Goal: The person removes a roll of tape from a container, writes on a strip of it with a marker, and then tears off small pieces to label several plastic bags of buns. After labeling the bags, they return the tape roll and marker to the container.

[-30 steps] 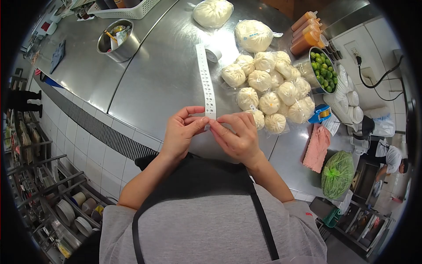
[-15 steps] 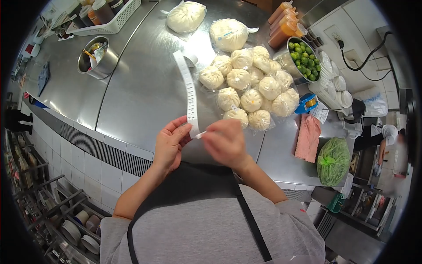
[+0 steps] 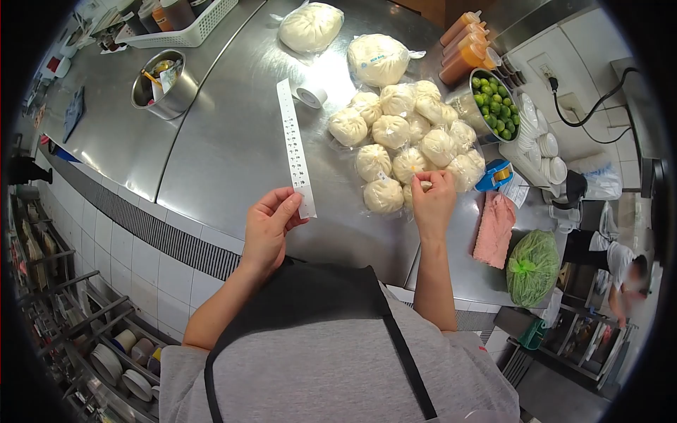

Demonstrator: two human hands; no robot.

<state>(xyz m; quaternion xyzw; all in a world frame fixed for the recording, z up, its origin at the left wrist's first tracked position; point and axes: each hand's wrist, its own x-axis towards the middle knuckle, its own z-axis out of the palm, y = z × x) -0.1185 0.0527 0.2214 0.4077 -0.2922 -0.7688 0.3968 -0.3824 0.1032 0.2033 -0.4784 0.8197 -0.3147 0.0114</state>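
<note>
My left hand (image 3: pixel 271 229) pinches the lower end of a long white strip of printed labels (image 3: pixel 293 144). The strip stretches up the steel counter toward a white roll (image 3: pixel 310 95). Over the lower edge of a cluster of plastic-wrapped buns (image 3: pixel 391 132), my right hand (image 3: pixel 434 201) has its thumb and fingertips pressed together. Whatever those fingertips hold, if anything, is too small to make out. A small white label shows on a bun (image 3: pixel 383 194) just left of my right hand.
Two larger bagged dough pieces (image 3: pixel 310 28) (image 3: pixel 379 60) lie at the back. Right of the buns are a pot of green limes (image 3: pixel 496 106), sauce bottles (image 3: pixel 464 60), a blue tape dispenser (image 3: pixel 494 175), a pink cloth (image 3: pixel 495 229) and a green bag (image 3: pixel 534 268). A metal container (image 3: pixel 166 84) stands left.
My right hand has moved away from the strip's lower end, right to the buns. My left hand still holds the strip, which now lies straighter. The view has shifted slightly.
</note>
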